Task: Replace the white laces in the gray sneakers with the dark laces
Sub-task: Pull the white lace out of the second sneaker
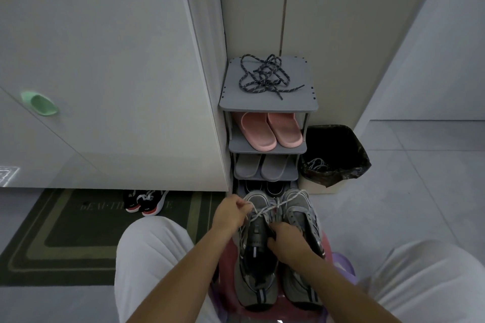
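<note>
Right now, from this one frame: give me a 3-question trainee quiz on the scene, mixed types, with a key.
1. True or false: the dark laces lie in a loose tangle on the top shelf of the shoe rack.
2. Multiple choice: above the gray sneakers, the left hand pinches: A) a white lace B) a dark lace C) nothing.
3. Fill in: the shelf just under the dark laces holds a pair of ____ slippers.
Key: 1 true; 2 A; 3 pink.
</note>
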### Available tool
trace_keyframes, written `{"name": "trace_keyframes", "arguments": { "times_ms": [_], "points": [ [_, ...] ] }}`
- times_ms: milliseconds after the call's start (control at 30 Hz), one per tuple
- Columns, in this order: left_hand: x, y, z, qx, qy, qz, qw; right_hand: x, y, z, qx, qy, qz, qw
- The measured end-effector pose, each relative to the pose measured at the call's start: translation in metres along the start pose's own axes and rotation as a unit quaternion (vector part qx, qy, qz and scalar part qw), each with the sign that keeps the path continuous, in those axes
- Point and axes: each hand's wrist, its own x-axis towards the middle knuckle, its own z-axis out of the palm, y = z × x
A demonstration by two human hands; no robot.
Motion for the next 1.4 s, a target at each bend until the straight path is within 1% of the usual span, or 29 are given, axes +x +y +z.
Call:
{"name": "trace_keyframes", "arguments": {
  "times_ms": [100, 200, 333, 467, 567, 667, 733, 833, 900, 1000, 1133, 1200, 1267, 1333, 1400],
  "points": [
    [-0.010, -0.012, 0.010, -0.030, -0.007, -0.024, 0.999, 0.001, -0.001, 0.000, -0.005, -0.002, -0.009, 1.000],
    [-0.013, -0.019, 0.016, -0.062, 0.029, -0.036, 0.997, 0.001, -0.001, -0.002, -0.009, -0.004, -0.014, 1.000],
    [-0.007, -0.010, 0.008, -0.051, 0.058, -0.040, 0.996, 0.002, 0.001, -0.001, -0.005, 0.001, -0.009, 1.000],
    [0.005, 0.004, -0.015, -0.032, 0.081, -0.010, 0.996, 0.002, 0.003, 0.001, 0.005, -0.001, -0.007, 1.000],
    [0.004, 0.003, -0.019, -0.043, 0.054, 0.005, 0.998, 0.002, 0.003, 0.002, 0.002, 0.002, -0.008, 1.000],
    [-0.003, -0.009, -0.005, -0.041, -0.015, -0.016, 0.999, 0.003, 0.003, 0.002, 0.002, 0.005, -0.008, 1.000],
    [-0.007, -0.016, 0.007, -0.033, -0.027, -0.023, 0.999, 0.003, 0.003, 0.001, -0.004, 0.007, -0.012, 1.000],
    [-0.010, -0.016, 0.012, -0.025, 0.015, -0.028, 0.999, 0.003, 0.003, 0.001, -0.003, 0.009, -0.015, 1.000],
    [-0.008, -0.011, 0.006, -0.025, 0.030, -0.029, 0.999, 0.002, 0.003, 0.001, -0.003, 0.009, -0.016, 1.000],
    [0.000, 0.000, -0.011, -0.007, 0.060, -0.018, 0.998, 0.002, 0.004, 0.000, 0.001, 0.006, -0.017, 1.000],
    [0.008, 0.008, -0.024, -0.016, 0.088, 0.000, 0.996, 0.002, 0.004, 0.000, 0.007, 0.005, -0.015, 1.000],
    [0.007, 0.004, -0.017, -0.047, 0.079, -0.004, 0.996, 0.003, 0.003, 0.000, 0.004, 0.005, -0.013, 1.000],
    [0.001, -0.004, -0.006, -0.072, 0.047, -0.031, 0.996, 0.003, 0.004, 0.000, 0.005, 0.004, -0.012, 1.000],
    [-0.005, -0.013, 0.007, -0.072, 0.013, -0.055, 0.996, 0.002, 0.004, -0.001, 0.002, 0.004, -0.012, 1.000],
    [-0.012, -0.020, 0.016, -0.087, 0.012, -0.059, 0.994, 0.002, 0.003, -0.001, -0.003, 0.002, -0.015, 1.000]
  ]
}}
